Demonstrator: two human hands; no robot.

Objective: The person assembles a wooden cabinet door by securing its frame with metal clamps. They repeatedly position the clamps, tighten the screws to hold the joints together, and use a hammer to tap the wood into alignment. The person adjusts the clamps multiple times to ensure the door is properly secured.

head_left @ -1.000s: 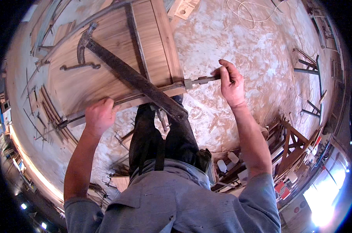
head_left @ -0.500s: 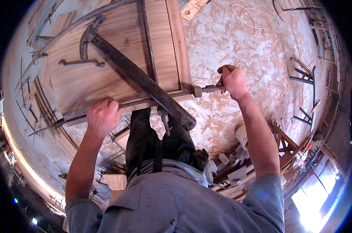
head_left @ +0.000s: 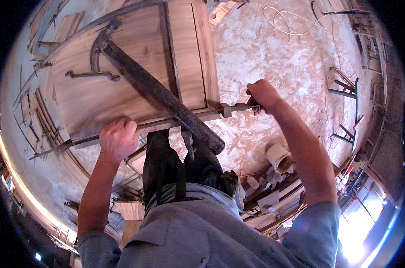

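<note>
A wooden panel (head_left: 140,42) lies in front of me, with a long metal bar clamp (head_left: 160,124) along its near edge. My left hand (head_left: 119,139) is closed over this bar and the panel edge near the left corner. At the clamp's right end, past its jaw (head_left: 226,110), my right hand (head_left: 265,96) grips the clamp's screw handle with curled fingers. A dark hammer (head_left: 153,89) rests diagonally across the panel, its handle end overhanging the near edge. Left of it sits a small wrench (head_left: 91,75). Another bar clamp (head_left: 172,58) crosses the panel front to back.
A pale bucket (head_left: 279,157) stands on the floor below my right forearm, near bottles and scrap. Wood strips (head_left: 47,114) lie at the left. A white cord (head_left: 288,35) is looped at the far right, and a dark-legged stand (head_left: 344,93) stands at the right.
My right hand has turned and dipped slightly at the screw handle, its elbow swinging outward to the right. More of the bucket shows. My left hand keeps its hold; the hammer and wrench stay on the panel.
</note>
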